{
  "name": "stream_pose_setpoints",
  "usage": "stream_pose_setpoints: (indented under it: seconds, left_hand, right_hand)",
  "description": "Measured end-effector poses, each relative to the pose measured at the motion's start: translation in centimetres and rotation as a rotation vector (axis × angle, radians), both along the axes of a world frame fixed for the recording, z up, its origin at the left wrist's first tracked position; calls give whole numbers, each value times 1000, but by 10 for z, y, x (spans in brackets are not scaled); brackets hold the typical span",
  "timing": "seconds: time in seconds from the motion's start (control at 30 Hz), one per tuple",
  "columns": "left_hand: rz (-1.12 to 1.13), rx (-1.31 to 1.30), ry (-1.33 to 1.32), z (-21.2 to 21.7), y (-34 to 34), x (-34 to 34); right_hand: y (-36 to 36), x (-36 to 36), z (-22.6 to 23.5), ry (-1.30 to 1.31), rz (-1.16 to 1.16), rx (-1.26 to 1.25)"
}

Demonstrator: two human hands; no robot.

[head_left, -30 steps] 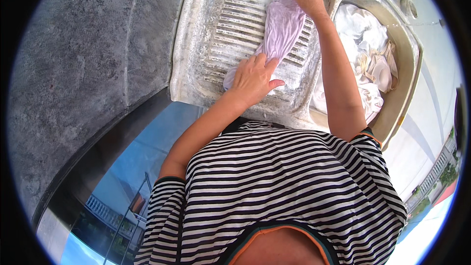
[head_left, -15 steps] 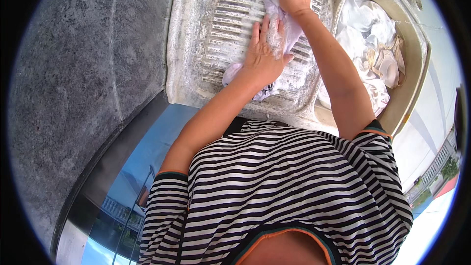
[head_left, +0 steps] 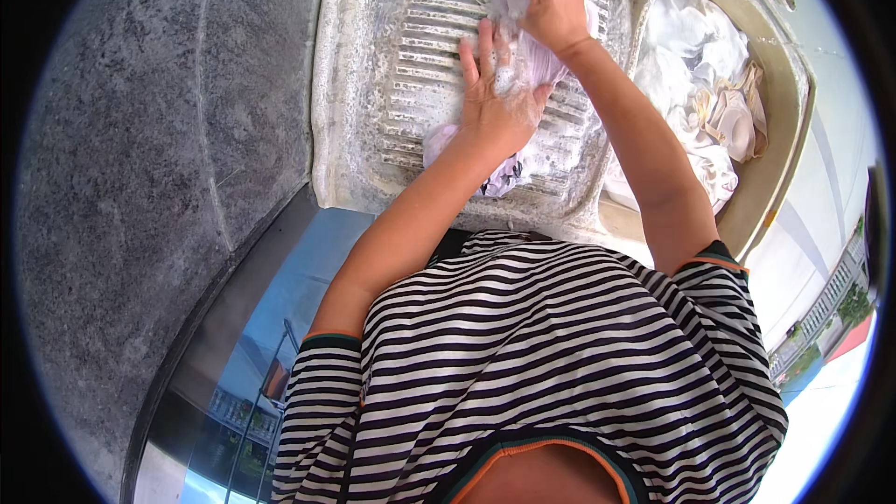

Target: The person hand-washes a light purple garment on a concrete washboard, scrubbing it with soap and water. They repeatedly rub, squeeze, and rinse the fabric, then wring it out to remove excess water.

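Your left hand (head_left: 497, 98) presses flat on the soapy pale lilac cloth (head_left: 523, 65) over the ribbed grey stone washboard (head_left: 411, 65); your right hand (head_left: 553, 7) grips its bunched top.

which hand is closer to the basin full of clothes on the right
Right. The right hand grips the soapy cloth at the top of the washboard, next to the basin. The left hand presses the cloth flat farther from it.
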State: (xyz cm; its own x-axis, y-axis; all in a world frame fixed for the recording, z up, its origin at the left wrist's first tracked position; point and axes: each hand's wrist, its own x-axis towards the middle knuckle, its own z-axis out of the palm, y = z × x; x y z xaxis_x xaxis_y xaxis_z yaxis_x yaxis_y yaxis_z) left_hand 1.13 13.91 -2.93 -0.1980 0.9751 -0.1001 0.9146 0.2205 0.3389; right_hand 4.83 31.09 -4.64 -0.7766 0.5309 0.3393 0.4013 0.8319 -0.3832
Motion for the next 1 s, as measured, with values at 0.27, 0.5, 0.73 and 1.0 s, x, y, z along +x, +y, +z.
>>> stream_pose_setpoints:
  seconds: [0.27,0.5,0.73,1.0]
  left_hand:
    - [19,17,41,0,8,1]
    - [-78,89,19,-3,0,-1]
    - [-4,45,-1,-4,4,2]
    - [-43,-35,68,5,11,-1]
  right_hand:
    - [13,-17,15,-101,-101,-56]
    - [-40,47,-2,13,12,47]
    - [32,-27,0,37,-218,36]
    - [-64,75,20,107,33,-205]
